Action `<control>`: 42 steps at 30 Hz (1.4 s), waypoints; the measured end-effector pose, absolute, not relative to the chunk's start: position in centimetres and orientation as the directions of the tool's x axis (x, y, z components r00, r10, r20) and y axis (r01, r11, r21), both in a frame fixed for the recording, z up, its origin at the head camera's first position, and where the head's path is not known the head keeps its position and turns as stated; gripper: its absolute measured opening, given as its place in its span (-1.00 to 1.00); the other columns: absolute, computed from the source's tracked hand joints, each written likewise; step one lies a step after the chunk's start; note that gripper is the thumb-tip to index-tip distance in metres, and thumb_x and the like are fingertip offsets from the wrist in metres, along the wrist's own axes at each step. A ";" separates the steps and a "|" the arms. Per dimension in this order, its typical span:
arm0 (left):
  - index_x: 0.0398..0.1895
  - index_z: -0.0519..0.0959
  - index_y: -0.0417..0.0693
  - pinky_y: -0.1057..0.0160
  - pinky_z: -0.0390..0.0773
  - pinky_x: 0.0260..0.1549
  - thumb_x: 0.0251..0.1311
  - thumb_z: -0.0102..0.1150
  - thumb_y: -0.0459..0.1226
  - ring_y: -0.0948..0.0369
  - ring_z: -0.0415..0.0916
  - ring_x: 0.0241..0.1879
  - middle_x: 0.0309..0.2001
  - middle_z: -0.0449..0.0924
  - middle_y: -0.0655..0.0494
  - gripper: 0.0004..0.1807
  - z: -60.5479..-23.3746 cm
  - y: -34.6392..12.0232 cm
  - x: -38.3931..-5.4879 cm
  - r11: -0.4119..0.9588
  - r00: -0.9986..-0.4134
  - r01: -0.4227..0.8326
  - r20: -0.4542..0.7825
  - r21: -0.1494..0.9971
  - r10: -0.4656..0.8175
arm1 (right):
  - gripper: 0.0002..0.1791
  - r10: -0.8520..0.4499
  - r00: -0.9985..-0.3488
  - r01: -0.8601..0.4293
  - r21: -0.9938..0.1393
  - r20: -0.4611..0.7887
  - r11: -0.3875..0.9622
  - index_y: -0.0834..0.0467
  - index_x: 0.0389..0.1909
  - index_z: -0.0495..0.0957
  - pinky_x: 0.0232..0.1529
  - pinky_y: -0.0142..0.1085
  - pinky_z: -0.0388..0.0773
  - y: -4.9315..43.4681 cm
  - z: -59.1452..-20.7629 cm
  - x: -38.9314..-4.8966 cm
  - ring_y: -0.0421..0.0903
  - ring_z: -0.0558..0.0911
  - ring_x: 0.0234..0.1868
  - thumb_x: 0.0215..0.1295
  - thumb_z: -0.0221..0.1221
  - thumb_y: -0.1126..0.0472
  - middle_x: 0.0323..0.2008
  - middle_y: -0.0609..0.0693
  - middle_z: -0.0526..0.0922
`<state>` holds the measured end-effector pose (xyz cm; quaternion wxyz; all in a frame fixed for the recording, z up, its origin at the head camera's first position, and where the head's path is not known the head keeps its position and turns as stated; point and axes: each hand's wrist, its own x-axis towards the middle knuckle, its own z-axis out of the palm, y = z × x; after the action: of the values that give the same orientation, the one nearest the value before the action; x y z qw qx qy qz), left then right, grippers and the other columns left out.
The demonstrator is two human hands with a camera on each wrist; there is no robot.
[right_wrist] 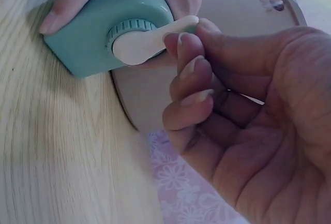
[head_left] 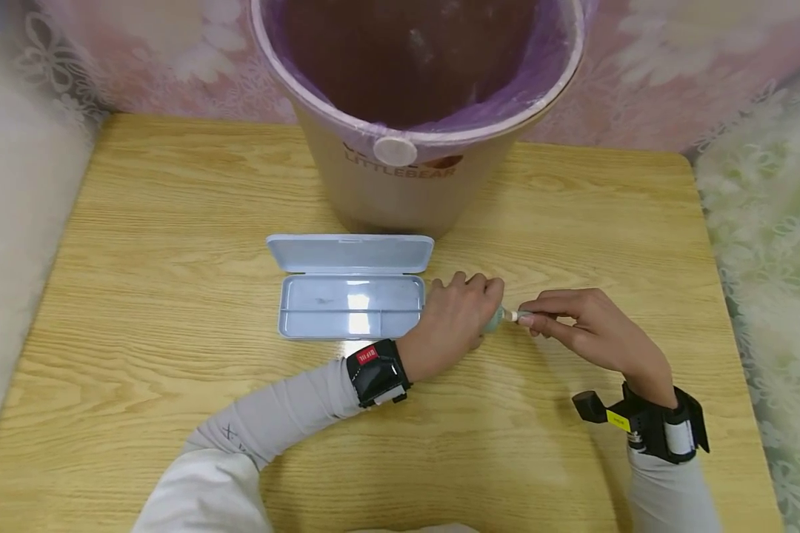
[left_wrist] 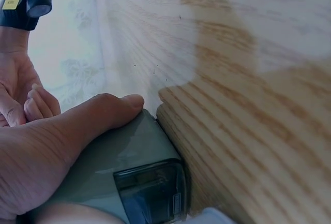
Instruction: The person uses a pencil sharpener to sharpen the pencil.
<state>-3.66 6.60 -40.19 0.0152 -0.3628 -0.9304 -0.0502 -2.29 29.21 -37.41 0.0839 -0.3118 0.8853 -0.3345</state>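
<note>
A green hand-crank pencil sharpener (right_wrist: 85,43) stands on the wooden table, largely covered by my left hand (head_left: 450,322) in the head view. That hand grips its body from above, with the thumb along one side in the left wrist view. A dark see-through window (left_wrist: 150,190) shows at one end of the sharpener. At the opposite end is a white crank handle (right_wrist: 142,47) with a ribbed green collar at its base. My right hand (head_left: 590,329) pinches the crank's tip between thumb and index finger, its other fingers curled. Whether a pencil is inside cannot be seen.
A light blue pencil case (head_left: 327,296) lies with its lid (head_left: 350,255) raised, just left of my left hand. Behind it stands a large beige bin (head_left: 400,200) lined with a purple bag. Patterned cloth (head_left: 767,296) borders the table (head_left: 153,222).
</note>
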 end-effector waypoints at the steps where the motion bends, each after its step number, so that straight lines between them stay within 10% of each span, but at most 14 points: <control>1: -0.06 0.45 0.03 0.21 0.62 -0.42 0.12 0.47 -0.05 0.19 0.61 -0.25 -0.20 0.63 0.17 -0.54 -40.2 6.5 -3.7 0.730 -0.735 0.678 0.068 0.087 0.675 | -0.75 -0.602 -0.796 -0.495 -0.635 0.060 0.592 0.00 -0.17 0.71 -0.37 -0.51 0.41 29.2 -37.4 -2.3 -0.40 0.48 -0.44 0.35 0.23 0.43 -0.43 -0.25 0.60; 12: -0.03 0.47 0.02 0.17 0.65 -0.38 0.07 0.52 0.01 0.17 0.63 -0.21 -0.15 0.66 0.15 -0.47 -40.4 6.4 -3.7 0.724 -0.731 0.682 0.085 0.107 0.677 | -0.83 -0.508 -0.854 -0.471 -0.580 0.111 0.665 0.12 -0.17 0.73 -0.45 -0.49 0.39 28.5 -38.1 -3.7 -0.37 0.46 -0.49 0.41 0.20 0.38 -0.48 -0.14 0.63; 20: 0.07 0.46 0.01 0.13 0.68 -0.30 0.04 0.54 0.05 0.15 0.64 -0.15 -0.07 0.67 0.14 -0.37 -40.3 6.6 -3.6 0.724 -0.733 0.679 0.055 0.122 0.678 | -0.78 -0.421 -0.905 -0.264 -0.702 -0.056 0.662 0.22 0.00 0.73 -0.20 -0.59 0.58 29.0 -39.4 -4.9 -0.22 0.60 -0.39 0.46 0.19 0.29 -0.34 0.01 0.72; 42: 0.10 0.46 0.01 0.11 0.68 -0.29 0.03 0.53 0.07 0.14 0.63 -0.16 -0.08 0.65 0.14 -0.34 -40.3 6.5 -3.7 0.733 -0.739 0.672 0.046 0.099 0.672 | -0.66 -0.257 -0.941 -0.059 -0.640 -0.221 0.766 0.14 0.09 0.72 -0.36 -0.40 0.54 27.9 -40.2 -5.1 -0.17 0.66 -0.44 0.46 0.22 0.04 -0.35 0.05 0.79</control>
<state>-3.69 6.52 -40.26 0.0033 -0.3609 -0.9310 -0.0547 -5.09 27.93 -40.17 0.1494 -0.0850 0.9278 -0.3311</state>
